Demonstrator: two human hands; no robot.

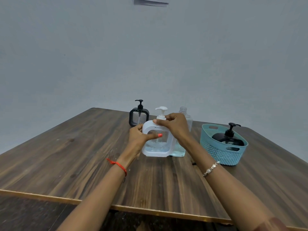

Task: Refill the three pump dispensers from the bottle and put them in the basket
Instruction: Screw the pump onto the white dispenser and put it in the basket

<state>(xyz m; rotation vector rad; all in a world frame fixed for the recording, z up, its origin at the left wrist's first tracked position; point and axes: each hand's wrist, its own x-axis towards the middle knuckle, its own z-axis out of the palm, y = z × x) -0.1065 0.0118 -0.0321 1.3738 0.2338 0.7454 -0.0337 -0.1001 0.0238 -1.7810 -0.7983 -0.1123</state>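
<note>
A white dispenser (157,140) stands upright on the wooden table (83,155), near its middle, with a little clear liquid and bubbles in its lower part; the left hand (141,135) grasps its left side, thumb laid across the clear front; the right hand (173,125) is closed on the collar at the base of the white pump (161,110), fingertips pinching it from the right; just behind and touching to the right stands the clear bottle (183,130), uncapped, its liquid low; farther back and left a black dispenser (139,116) stands alone, apart from the rest; at the right, well apart from the hands, a teal basket (223,152) holds a second black dispenser (229,138), upright with its pump nozzle pointing right; a red thread (119,165) circles the left wrist, a silver bracelet (210,168) the right.
</note>
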